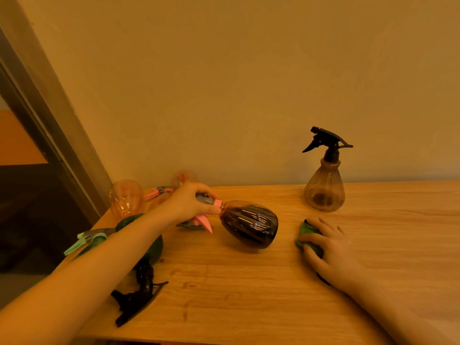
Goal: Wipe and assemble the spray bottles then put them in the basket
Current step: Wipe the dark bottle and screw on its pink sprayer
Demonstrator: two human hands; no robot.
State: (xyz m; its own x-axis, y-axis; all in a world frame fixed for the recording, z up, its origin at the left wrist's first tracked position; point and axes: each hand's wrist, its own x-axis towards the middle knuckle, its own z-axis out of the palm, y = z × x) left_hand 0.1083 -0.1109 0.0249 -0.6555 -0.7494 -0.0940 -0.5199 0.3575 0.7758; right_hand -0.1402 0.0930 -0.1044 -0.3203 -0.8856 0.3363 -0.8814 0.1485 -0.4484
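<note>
Wooden table point(249, 295), left hand point(189, 202) gripping pink-triggered bottle point(249, 224), right hand point(328, 245) on cloth point(305, 231)

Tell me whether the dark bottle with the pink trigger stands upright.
No: the left hand holds the dark bottle with the pink trigger tilted sideways.

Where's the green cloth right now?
In the head view, the green cloth lies on the table at right, under the right hand, in front of the upright black-topped bottle.

A dark brown ribbed bottle point(249, 224) with a pink trigger point(205, 222) is noted beside the left fingers point(211, 209). A green cloth point(307, 236) is noted under the right fingers point(321, 232). Light wood grain is recorded on the surface point(249, 282).
</note>
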